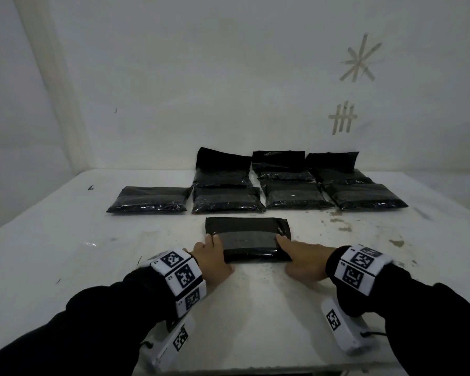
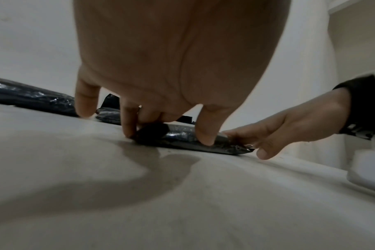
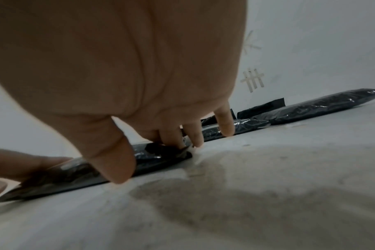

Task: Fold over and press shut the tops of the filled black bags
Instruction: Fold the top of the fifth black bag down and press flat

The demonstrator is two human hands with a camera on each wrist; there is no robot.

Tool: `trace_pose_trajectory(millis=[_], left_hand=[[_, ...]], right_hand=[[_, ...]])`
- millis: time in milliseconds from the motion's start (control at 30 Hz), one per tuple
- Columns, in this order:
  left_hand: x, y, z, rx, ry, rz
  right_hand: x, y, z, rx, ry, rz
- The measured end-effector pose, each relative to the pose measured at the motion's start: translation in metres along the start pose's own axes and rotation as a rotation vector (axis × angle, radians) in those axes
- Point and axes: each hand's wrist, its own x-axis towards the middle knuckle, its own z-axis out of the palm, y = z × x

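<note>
A filled black bag (image 1: 248, 238) lay flat on the white counter (image 1: 65, 240) just in front of the person, and the left hand (image 1: 211, 255) gripped its left end with the thumb on its near edge and the fingertips (image 2: 130, 133) curled over the far side, while the right hand (image 1: 300, 256) held the right end the same way, its index finger laid on top. Seven more black bags (image 1: 225, 200) rested farther back on the counter, four lying flat in a row (image 1: 148, 199) and three behind them with their tops (image 1: 278, 157) standing up against the wall (image 1: 228, 77).
</note>
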Motion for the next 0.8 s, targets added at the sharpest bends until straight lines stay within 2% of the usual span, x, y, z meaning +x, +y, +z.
trace_pose_trajectory(millis=[167,333,400,533,800], left_hand=[[-0.005,-0.001,0.0,-0.001,-0.02,-0.004],[-0.005,-0.003,-0.007,-0.095,-0.078,-0.018],[-0.005,-0.004,-0.007,-0.088,-0.075,-0.019],[-0.005,-0.004,-0.003,-0.09,-0.085,-0.015],[-0.003,-0.008,0.0,-0.068,-0.099,-0.035]], right_hand=[[0.0,0.004,0.003,0.013,-0.064,0.077],[-0.006,0.002,0.0,0.09,-0.027,0.036],[-0.009,0.004,-0.001,0.064,-0.018,0.032],[-0.008,0.007,0.003,0.02,-0.077,0.116],[0.003,0.008,0.009,-0.014,-0.08,0.128]])
